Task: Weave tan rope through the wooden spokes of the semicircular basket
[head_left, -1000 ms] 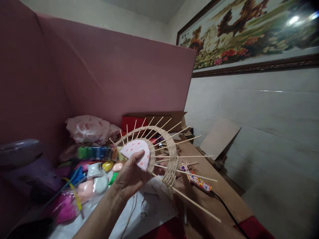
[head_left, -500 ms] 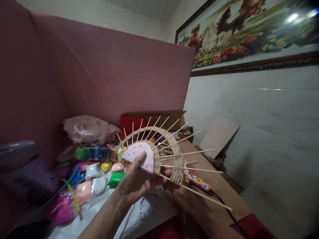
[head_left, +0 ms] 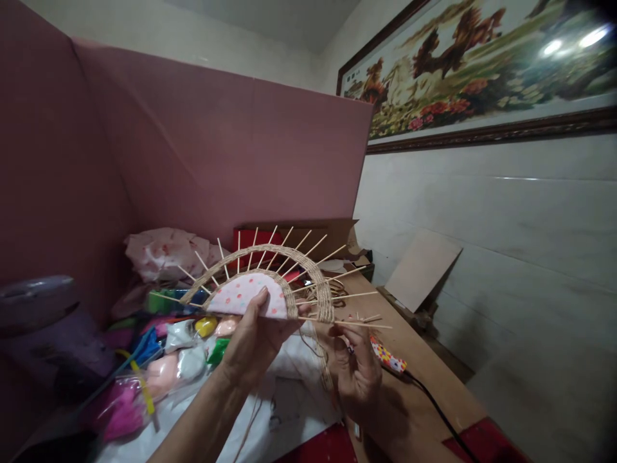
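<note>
My left hand (head_left: pixel 255 341) grips a half-round woven fan frame (head_left: pixel 325 296), thumb on the front of its white, spotted cloth centre (head_left: pixel 245 294). Thin wooden sticks (head_left: pixel 332 278) radiate from that centre through two bands of twisted twine, their tips bare. The straight edge runs nearly level at the bottom. Just below the right end of the outer band is my right hand (head_left: pixel 357 370), fingers curled in a pinch close to the lowest stick; whatever they hold is hidden. Loose twine (head_left: pixel 313 341) hangs between the hands.
A flowered glue gun (head_left: pixel 388 357) with a black cord lies on the brown board to the right. Bags of coloured clay (head_left: pixel 190 360) cover the left side. Behind stand crumpled spotted cloth (head_left: pixel 168 254) and cardboard (head_left: pixel 322 239). A pink panel (head_left: pixel 231 141) rises at the back.
The fan frame has shifted left and turned so its straight edge is closer to level. My right hand has come out from behind its right end to below the outer band.
</note>
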`<state>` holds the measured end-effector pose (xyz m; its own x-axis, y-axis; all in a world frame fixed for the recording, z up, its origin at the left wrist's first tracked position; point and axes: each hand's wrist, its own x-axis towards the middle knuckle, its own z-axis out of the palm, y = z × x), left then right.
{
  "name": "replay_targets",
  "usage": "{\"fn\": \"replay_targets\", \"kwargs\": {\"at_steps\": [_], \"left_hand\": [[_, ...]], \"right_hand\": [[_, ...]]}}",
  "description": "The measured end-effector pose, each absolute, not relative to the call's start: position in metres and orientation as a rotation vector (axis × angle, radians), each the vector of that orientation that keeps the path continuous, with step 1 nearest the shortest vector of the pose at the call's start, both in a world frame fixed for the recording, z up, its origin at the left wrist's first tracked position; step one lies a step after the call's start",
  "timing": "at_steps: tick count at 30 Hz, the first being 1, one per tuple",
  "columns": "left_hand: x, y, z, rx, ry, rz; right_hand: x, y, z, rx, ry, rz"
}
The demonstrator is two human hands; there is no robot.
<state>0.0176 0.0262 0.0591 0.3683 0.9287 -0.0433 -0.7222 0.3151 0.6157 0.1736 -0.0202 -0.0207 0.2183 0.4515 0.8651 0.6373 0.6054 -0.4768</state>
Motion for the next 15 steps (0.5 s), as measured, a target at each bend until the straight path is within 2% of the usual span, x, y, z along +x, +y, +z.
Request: {"fn": "replay_targets", "kwargs": {"at_steps": [15], "left_hand": [[0.0156,0.033,0.0501,0.543,0.418,1.153]], "right_hand": [[0.1769,-0.0189,-0.0166,-0.951,-1.557,-0.205]]}}
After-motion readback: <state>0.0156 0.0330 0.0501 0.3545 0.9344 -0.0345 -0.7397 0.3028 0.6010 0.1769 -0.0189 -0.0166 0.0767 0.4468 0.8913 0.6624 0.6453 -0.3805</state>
